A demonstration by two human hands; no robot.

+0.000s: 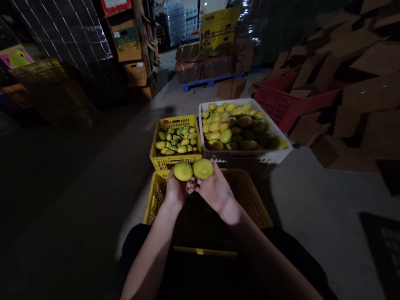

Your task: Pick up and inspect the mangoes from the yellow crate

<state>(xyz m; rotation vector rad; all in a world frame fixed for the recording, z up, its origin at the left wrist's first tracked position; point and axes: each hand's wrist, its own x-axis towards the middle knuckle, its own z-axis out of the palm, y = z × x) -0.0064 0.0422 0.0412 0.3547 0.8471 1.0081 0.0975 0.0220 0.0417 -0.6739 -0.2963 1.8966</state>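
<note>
My left hand (177,188) holds a round yellow-green fruit (182,171), and my right hand (215,187) holds a similar fruit (203,169) close beside it. Both hands are side by side above a large yellow crate (259,201), whose inside is dark. Just beyond them, a smaller yellow crate (176,161) holds many green and yellow fruits. To its right, a white crate (277,156) is heaped with larger yellow and green fruits, its near part in shadow.
Flattened and open cardboard boxes (379,94) are piled at the right, around a red crate (278,104). Stacked cartons (135,72) and a blue pallet (209,81) stand farther back. A dark slotted shape lies at the lower right.
</note>
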